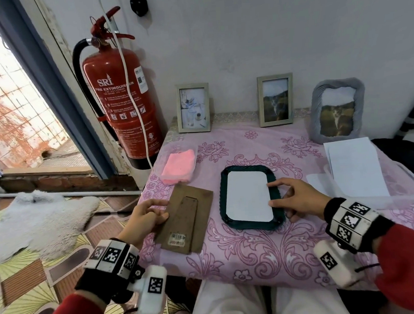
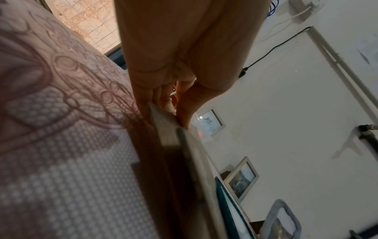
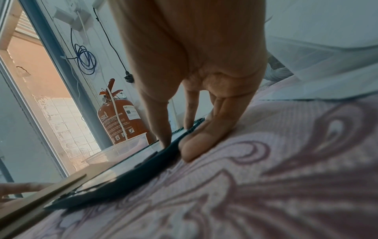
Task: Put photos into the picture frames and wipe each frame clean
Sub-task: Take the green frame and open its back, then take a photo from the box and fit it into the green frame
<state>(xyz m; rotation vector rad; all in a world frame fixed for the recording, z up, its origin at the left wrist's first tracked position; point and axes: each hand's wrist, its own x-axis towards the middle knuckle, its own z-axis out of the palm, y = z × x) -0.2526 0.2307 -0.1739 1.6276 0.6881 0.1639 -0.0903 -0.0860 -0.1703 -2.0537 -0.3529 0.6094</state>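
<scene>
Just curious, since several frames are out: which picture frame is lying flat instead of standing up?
The dark green frame under the right hand lies face down; the three others stand upright along the wall.

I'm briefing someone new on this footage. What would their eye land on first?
Probably the dark green frame lying face down mid-table with a white sheet in its opening, the right hand touching its right edge. Beside it, the left hand grips a brown backing board at the table's left edge. Then the red fire extinguisher on the wall to the left, and three filled frames standing along the back.
</scene>
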